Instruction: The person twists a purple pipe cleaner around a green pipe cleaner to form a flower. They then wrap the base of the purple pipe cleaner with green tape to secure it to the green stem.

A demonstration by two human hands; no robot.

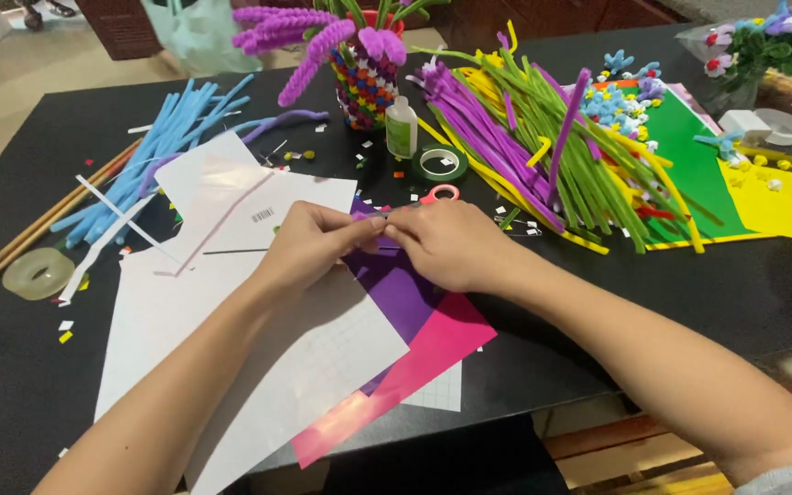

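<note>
Two hands meet over the middle of the black table (653,302). The left hand (309,240) and the right hand (451,243) touch at the fingertips, both pinched narrow on a small purple strip (379,220) held between them; how much of it they cover I cannot tell. The strip sits just above a purple sheet (401,293), which lies on a pink sheet (414,362), both partly under white paper (258,367) spread toward the near edge.

Just beyond the right hand lie scissors (439,193) with a red handle, mostly hidden by the fingers. Behind them sits a green tape roll (440,163), and beside that a small glue bottle (401,128) stands upright. A vase (366,87) covered in coloured dots stands farther back, holding fuzzy purple stems (309,41).

To the right, a big heap of purple, green and yellow pipe cleaners (543,156) fans across a green sheet (698,174) and a yellow sheet (786,211). To the left, blue pipe cleaners (162,147) lie in a loose bundle near wooden sticks (52,220), and a clear tape roll (38,272) rests near the left edge. Small paper scraps dot the tabletop.
</note>
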